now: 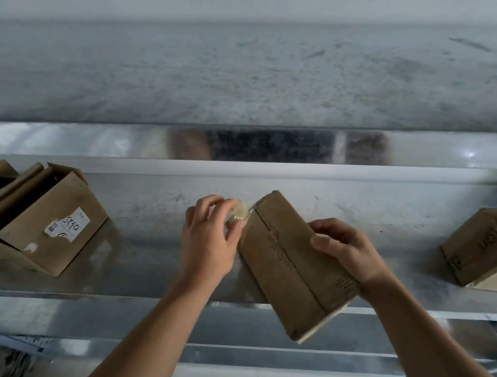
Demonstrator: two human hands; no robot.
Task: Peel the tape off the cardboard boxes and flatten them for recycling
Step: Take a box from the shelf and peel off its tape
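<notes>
Your right hand (pixel 342 250) curls round the box (pixel 287 272), which tilts over the near edge of the dull, scuffed metal surface (pixel 153 209); grip it firmly. Your left hand (pixel 208 236) pinches a crumpled wad of clear tape (pixel 237 215) at the box's far corner. Pull low and steady along the seam so the soft brown card doesn't tear. Further off, opened boxes (pixel 50 222) lie at either side.
</notes>
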